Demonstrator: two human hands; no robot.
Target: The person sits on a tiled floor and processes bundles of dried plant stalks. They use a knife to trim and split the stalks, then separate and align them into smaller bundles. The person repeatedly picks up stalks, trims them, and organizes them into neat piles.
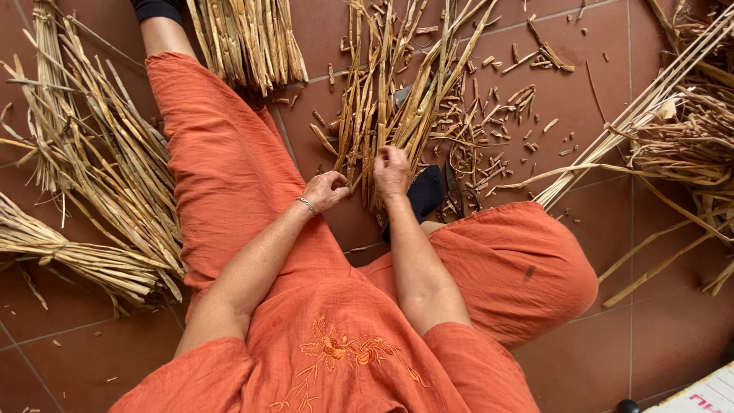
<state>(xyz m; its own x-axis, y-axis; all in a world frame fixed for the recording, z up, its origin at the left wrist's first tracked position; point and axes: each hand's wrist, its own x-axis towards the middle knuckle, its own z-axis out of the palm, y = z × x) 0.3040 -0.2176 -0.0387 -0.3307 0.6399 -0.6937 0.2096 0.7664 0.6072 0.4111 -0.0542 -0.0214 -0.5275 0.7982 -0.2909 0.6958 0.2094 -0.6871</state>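
I sit on a tiled floor in orange clothes with my legs out in front. A loose pile of dry straw-coloured reed stalks [390,92] lies on the floor between my legs. My left hand [325,191], with a thin bracelet at the wrist, is closed around the near ends of a few stalks. My right hand [391,170] pinches the near ends of other stalks in the same pile. The hands are a few centimetres apart. A black-socked foot [424,193] rests just right of my right hand.
Bundles of dry reeds [92,176] lie on the left, another bundle [248,38] at the top. Long stalks and tangled strips [673,130] fill the right side. Short cut scraps [497,115] litter the red-brown tiles. A white printed sheet [707,396] sits at the bottom right corner.
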